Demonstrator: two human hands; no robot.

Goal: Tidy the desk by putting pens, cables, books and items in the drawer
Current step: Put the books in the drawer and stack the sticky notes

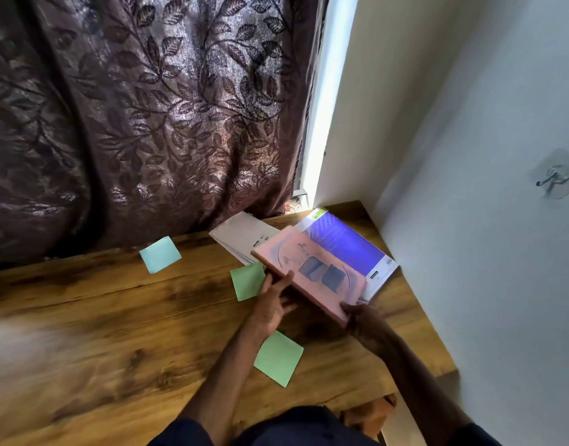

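A pink book (312, 272) is lifted and tilted above the wooden desk (115, 317) near its right corner. My right hand (360, 320) grips its near corner from below. My left hand (273, 300) presses its fingers against the book's left edge. Under and behind the book lie a purple-covered notebook (350, 243) and a white spiral pad (241, 236). Loose sticky notes lie on the desk: a light blue one (160, 254), a green one (247, 281) by my left hand, and another green one (278, 358) beside my left forearm. No drawer is in view.
A dark leaf-patterned curtain (132, 123) hangs behind the desk. A white wall (486, 252) with a clear adhesive hook (553, 178) bounds the right side. The desk's right edge runs diagonally along that wall.
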